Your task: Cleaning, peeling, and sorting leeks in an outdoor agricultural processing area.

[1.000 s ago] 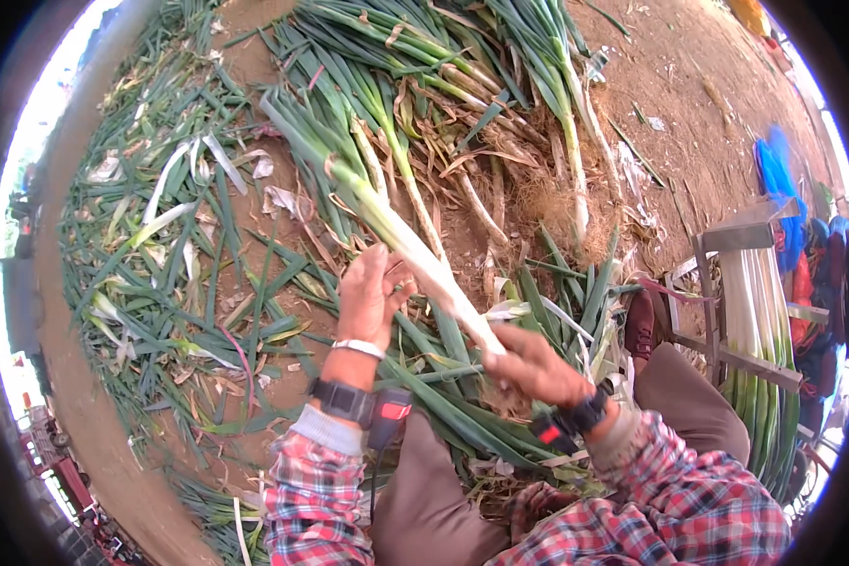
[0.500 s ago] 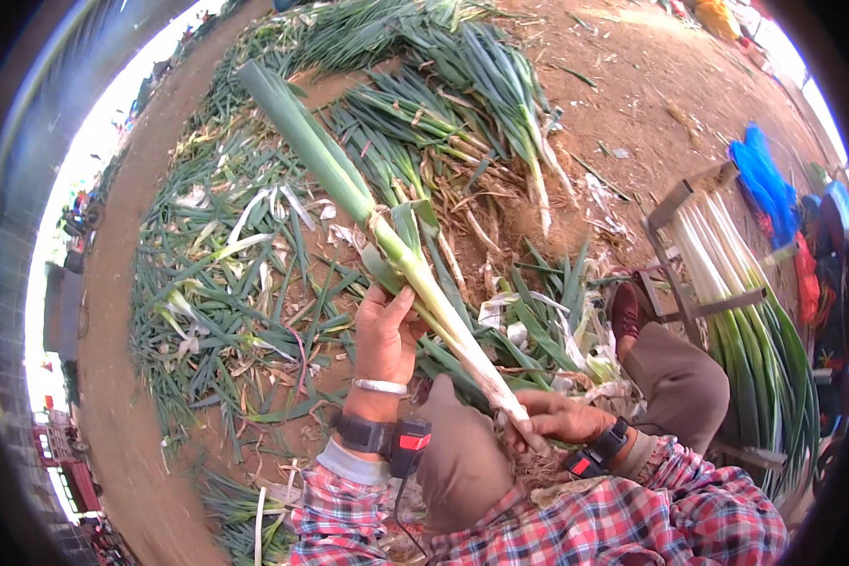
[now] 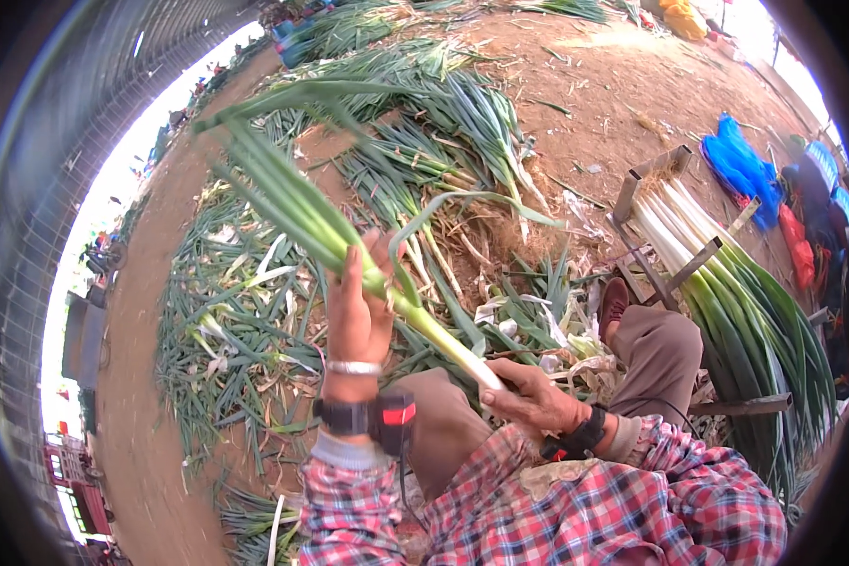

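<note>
— Leaves on the green onion point(image 3: 448, 351) had fanned out since the earlier frame, where they stood in a straight bunch, and one now curved away to the right. Both hands sat a little higher in the head view too.

— And how did the right hand point(image 3: 538, 398) hold it?

— Bent round the white end, thumb on the near side, pinching it.

— Was the left hand point(image 3: 357, 316) just as tight?

— I couldn't tell. Its fingers pointed up and were parted, with the stalk crossing among them just below the leaves, but they were blurred.

— So where was the onion?

— Off the ground point(image 3: 613, 123), slanting across in front of the person, leaves to the upper left, white end near the knees.

— Anything around it?

— Loose green trimmings point(image 3: 226, 330) lay to the left, and at the right a bundle of onions point(image 3: 726, 302) leaned in a metal rack point(image 3: 694, 263), white ends upward.
</note>
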Demonstrator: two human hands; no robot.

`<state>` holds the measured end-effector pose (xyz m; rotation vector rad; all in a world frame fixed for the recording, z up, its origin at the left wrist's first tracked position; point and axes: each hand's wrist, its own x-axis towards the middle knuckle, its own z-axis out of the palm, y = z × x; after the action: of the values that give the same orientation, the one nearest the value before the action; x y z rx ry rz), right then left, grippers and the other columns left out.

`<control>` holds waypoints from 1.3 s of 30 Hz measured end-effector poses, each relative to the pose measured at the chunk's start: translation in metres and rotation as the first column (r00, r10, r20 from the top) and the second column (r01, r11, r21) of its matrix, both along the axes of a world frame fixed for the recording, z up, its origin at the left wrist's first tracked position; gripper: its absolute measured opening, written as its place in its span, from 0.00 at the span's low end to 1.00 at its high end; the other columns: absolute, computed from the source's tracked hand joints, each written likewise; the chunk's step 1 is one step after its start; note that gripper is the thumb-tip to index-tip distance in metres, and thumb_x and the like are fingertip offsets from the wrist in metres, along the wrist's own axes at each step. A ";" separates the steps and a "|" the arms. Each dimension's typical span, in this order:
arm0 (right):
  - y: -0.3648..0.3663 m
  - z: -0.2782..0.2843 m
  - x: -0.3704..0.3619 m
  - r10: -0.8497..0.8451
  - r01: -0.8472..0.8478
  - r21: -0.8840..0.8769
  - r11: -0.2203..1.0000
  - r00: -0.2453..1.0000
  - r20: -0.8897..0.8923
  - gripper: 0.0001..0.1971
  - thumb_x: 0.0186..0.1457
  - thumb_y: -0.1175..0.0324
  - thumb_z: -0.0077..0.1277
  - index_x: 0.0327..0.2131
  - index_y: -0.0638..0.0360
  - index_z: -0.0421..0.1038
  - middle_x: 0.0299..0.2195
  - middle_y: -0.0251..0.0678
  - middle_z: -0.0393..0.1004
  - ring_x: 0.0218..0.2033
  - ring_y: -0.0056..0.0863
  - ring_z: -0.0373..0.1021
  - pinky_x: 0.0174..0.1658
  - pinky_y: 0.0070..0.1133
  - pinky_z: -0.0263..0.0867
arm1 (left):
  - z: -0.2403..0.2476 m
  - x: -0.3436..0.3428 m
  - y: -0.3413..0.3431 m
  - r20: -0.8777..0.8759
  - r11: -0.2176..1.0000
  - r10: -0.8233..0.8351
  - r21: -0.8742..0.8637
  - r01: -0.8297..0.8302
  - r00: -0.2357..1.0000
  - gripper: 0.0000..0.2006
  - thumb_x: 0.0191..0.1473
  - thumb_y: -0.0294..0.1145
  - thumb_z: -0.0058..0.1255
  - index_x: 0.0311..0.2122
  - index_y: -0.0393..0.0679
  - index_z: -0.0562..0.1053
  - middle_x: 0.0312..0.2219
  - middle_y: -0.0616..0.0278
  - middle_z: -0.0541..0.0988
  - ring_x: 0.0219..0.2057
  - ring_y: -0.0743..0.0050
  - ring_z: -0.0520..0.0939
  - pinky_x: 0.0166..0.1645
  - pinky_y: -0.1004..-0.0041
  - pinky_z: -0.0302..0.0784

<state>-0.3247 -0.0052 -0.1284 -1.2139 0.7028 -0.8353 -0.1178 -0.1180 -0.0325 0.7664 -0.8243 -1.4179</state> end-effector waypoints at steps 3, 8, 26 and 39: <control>-0.025 0.010 0.008 -0.121 0.069 -0.400 0.914 0.987 -0.105 0.23 0.56 0.58 0.53 0.48 0.67 0.66 0.28 0.36 0.69 0.29 0.26 0.66 0.34 0.23 0.64 | 0.019 -0.006 0.008 0.010 0.997 -0.070 -0.021 0.071 0.997 0.17 0.61 0.38 0.43 0.49 0.37 0.68 0.45 0.57 0.76 0.49 0.64 0.76 0.44 0.69 0.76; -0.066 0.083 0.043 -0.209 0.244 -0.221 0.944 0.963 0.169 0.18 0.57 0.60 0.51 0.40 0.67 0.69 0.29 0.42 0.72 0.30 0.29 0.68 0.35 0.26 0.64 | 0.032 -0.027 0.043 0.131 0.994 -0.111 0.008 0.111 0.985 0.19 0.62 0.41 0.41 0.50 0.36 0.67 0.43 0.54 0.76 0.47 0.63 0.77 0.42 0.71 0.76; -0.057 0.084 0.035 -0.172 0.219 -0.482 0.848 0.975 0.140 0.14 0.48 0.73 0.58 0.38 0.64 0.67 0.30 0.36 0.69 0.32 0.24 0.67 0.35 0.23 0.65 | 0.053 -0.020 0.047 0.065 0.996 0.085 -0.041 -0.082 0.994 0.12 0.61 0.35 0.45 0.44 0.38 0.68 0.25 0.68 0.70 0.33 0.70 0.77 0.49 0.63 0.76; -0.057 0.075 0.049 -0.292 0.183 -0.863 0.470 0.955 0.043 0.09 0.46 0.75 0.53 0.26 0.63 0.61 0.28 0.43 0.63 0.32 0.46 0.63 0.34 0.34 0.61 | 0.036 -0.025 0.051 0.170 0.998 0.070 -0.011 -0.069 0.983 0.13 0.61 0.34 0.46 0.45 0.36 0.66 0.24 0.67 0.69 0.29 0.76 0.71 0.37 0.74 0.71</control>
<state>-0.2758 -0.0626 -0.0530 -2.1253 0.5352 -1.4702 -0.1429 -0.0668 0.0034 0.9132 -0.9227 -1.3004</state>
